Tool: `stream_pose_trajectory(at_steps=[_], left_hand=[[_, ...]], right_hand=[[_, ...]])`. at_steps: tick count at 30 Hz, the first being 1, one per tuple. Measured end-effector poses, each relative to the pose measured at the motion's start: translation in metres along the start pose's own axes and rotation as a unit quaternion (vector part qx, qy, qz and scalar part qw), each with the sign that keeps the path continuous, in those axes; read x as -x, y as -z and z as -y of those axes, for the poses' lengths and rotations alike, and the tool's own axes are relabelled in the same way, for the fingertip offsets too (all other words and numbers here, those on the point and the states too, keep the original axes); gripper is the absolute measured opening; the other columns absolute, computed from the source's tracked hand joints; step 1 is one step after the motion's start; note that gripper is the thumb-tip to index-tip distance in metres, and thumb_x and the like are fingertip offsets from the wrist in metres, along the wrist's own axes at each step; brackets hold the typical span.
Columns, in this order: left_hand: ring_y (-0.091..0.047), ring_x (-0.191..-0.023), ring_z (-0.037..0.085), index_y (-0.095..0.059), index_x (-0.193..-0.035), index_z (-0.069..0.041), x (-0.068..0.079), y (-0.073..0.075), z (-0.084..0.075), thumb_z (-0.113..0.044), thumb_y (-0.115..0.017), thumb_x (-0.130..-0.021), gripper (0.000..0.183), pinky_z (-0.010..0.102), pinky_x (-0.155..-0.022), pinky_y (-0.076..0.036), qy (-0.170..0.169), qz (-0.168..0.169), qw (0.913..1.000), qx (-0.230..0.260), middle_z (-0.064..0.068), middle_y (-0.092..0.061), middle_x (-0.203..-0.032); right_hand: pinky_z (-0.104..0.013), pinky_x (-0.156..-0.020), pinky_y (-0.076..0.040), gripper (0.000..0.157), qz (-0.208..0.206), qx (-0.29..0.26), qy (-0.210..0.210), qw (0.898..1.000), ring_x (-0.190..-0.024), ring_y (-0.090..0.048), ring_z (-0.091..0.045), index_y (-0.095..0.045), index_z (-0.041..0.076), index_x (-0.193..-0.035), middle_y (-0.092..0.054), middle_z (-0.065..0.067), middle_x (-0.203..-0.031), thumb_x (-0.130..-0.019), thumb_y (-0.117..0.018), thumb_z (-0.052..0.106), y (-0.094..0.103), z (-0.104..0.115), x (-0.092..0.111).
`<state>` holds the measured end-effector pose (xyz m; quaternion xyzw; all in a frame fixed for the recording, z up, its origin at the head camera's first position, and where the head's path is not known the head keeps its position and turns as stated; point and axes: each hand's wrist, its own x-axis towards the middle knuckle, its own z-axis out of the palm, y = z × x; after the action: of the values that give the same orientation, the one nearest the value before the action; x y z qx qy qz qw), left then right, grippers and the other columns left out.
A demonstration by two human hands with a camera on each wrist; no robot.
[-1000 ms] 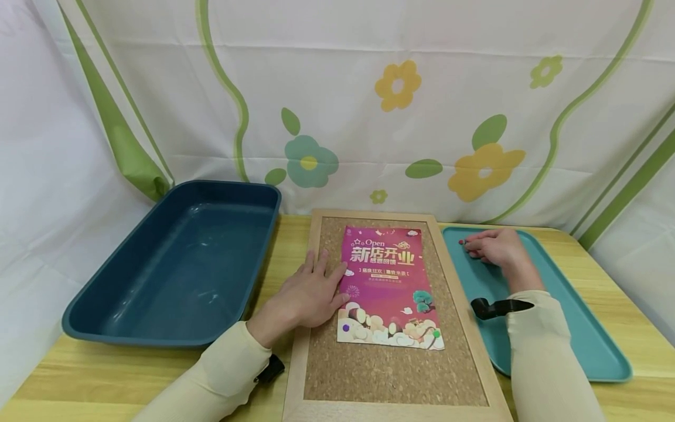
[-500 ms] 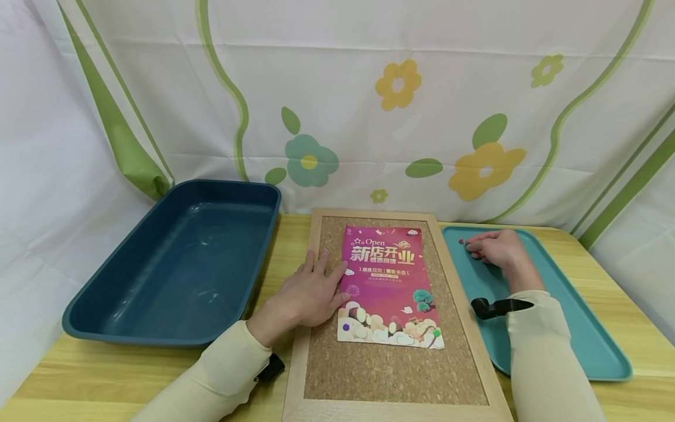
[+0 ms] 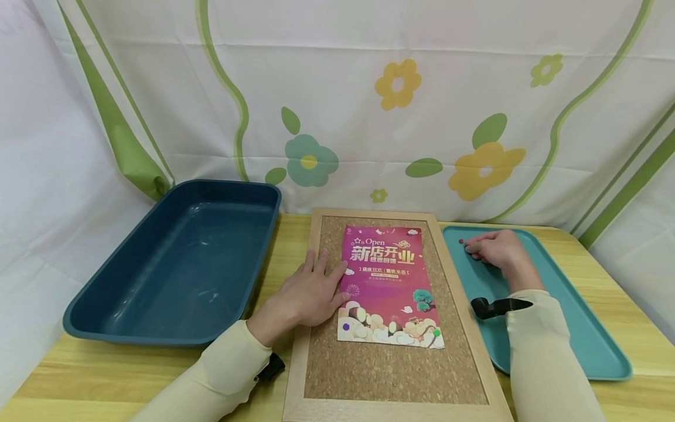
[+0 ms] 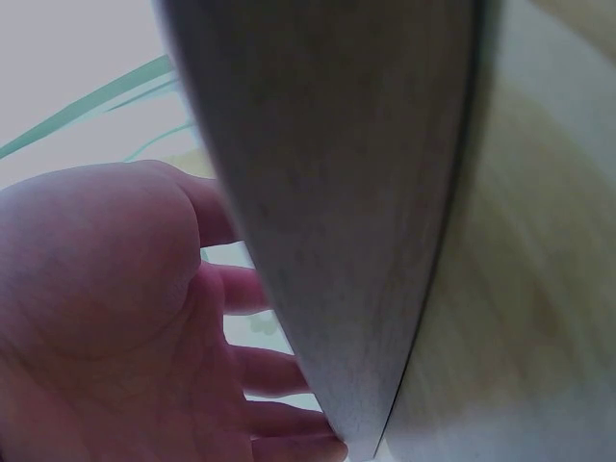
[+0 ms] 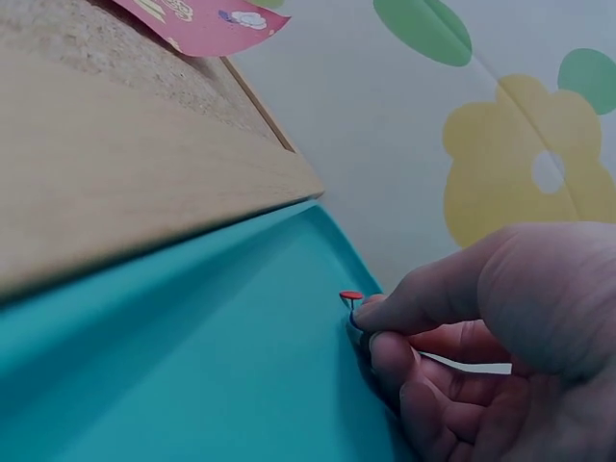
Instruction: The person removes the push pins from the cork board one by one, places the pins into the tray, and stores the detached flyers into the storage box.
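A pink-purple poster (image 3: 387,284) lies on a wood-framed cork board (image 3: 395,378). Near its bottom corners are a purple thumbtack (image 3: 345,327) and a green thumbtack (image 3: 436,332). With fingers spread, my left hand (image 3: 311,293) rests on the board's left side and touches the poster's left edge. Over the far end of the turquoise tray (image 3: 575,346), my right hand (image 3: 498,249) pinches a small dark thumbtack (image 5: 357,327), mostly hidden by thumb and forefinger. Beside these fingertips a red thumbtack (image 5: 351,295) stands on the tray, its pin showing below the head.
A deep dark-blue basin (image 3: 163,275) stands left of the board on the wooden table (image 3: 74,375). The tray lies close along the board's right side. Behind everything hangs a white curtain (image 3: 337,76) printed with flowers.
My right fingertips have drawn slightly away from the red thumbtack, which now shows apart from them on the tray. The left hand, poster and board have stayed in place.
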<state>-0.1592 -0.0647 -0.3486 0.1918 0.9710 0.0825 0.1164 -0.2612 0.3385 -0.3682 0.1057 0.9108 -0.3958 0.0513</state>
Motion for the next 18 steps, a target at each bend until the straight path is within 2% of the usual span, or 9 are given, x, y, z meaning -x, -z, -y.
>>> stream_pose_trajectory(at_steps=[18], left_hand=[[-0.014,-0.164,0.050,-0.033,-0.168,-0.017,0.0006,0.0009,-0.0020,-0.047,-0.054,-0.109,0.070,0.053,-0.132,-0.029,0.009,0.001,0.9999,0.009,0.024,-0.020,-0.176]], right_hand=[[-0.027,-0.066,-0.051,0.036,-0.001,0.009,-0.006,1.000,-0.070,-0.063,-0.005,-0.075,-0.002,-0.127,-0.070,0.016,-0.070,-0.099,-0.070,0.020,0.0002,0.0017,0.0012]])
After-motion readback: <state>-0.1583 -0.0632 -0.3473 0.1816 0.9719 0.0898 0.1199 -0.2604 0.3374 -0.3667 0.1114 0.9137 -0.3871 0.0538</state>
